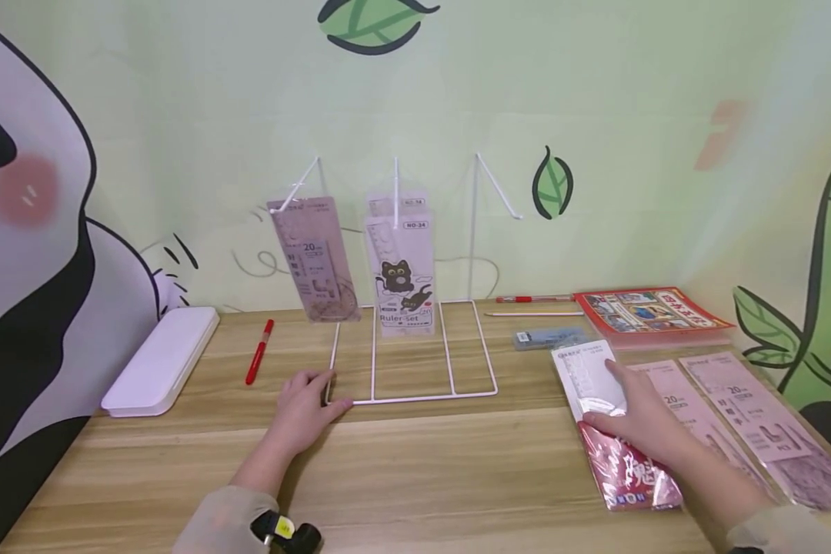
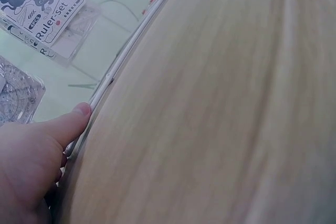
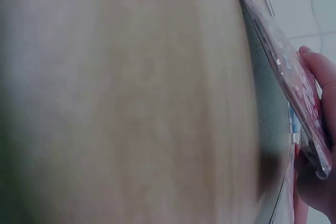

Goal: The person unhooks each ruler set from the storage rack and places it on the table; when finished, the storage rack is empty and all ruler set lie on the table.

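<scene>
A white wire display rack [image 1: 408, 400] stands on the table, and my left hand [image 1: 306, 412] holds its front left corner. The left wrist view has my left thumb [image 2: 71, 124] lying on the white wire, with the other fingers partly hidden behind it. My right hand [image 1: 640, 419] grips a flat white-and-red ruler packet [image 1: 589, 377] in clear plastic. In the right wrist view this packet [image 3: 294, 77] is tilted, one edge raised off the table. On the rack's hooks hang a pink-grey ruler packet [image 1: 312, 261] at left and white cat-print ruler sets [image 1: 407, 269] in the middle.
Two pink ruler packets [image 1: 748, 404] lie at the right, under and beside my right forearm. Behind them are a red-bordered book [image 1: 654, 312], a blue-grey packet [image 1: 550, 338], a red pen [image 1: 533, 298] and a pencil [image 1: 536, 314]. Leftward lie a red marker [image 1: 259, 352] and a white case [image 1: 159, 362].
</scene>
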A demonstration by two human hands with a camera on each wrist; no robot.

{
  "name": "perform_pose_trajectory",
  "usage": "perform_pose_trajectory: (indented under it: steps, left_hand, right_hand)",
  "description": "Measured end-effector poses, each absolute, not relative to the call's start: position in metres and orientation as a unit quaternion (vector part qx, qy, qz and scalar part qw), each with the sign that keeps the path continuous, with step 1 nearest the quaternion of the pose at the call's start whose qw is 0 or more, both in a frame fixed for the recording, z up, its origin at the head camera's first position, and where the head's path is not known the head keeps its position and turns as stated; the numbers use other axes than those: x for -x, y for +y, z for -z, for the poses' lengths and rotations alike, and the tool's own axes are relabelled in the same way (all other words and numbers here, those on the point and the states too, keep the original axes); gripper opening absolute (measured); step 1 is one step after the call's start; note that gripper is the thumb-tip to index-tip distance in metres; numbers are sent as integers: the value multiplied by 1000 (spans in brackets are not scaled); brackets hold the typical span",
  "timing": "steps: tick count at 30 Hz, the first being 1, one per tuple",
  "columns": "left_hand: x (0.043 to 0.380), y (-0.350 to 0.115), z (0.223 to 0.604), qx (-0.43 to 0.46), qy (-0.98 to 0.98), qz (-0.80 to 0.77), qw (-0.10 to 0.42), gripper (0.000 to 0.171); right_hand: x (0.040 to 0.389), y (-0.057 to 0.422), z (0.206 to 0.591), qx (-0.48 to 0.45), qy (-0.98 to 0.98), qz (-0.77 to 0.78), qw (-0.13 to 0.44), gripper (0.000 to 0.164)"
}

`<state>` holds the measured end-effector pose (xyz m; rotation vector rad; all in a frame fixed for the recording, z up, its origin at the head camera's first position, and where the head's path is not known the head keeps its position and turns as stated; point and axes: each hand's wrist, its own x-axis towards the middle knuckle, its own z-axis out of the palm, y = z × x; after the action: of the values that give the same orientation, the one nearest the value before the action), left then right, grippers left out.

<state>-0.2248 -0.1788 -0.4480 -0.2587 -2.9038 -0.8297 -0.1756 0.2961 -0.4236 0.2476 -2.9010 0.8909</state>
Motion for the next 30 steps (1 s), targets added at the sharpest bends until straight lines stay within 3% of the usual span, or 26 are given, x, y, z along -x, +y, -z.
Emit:
perform_pose_trajectory:
  steps: [16, 30]
  left_hand:
    - [226, -178, 449, 85, -960, 263, 55, 63]
    - [227, -178, 449, 82, -958, 269, 51, 64]
  right_hand:
    - [170, 297, 430, -65, -986, -140, 66, 97]
    - [172, 306, 431, -47, -992, -113, 34, 98]
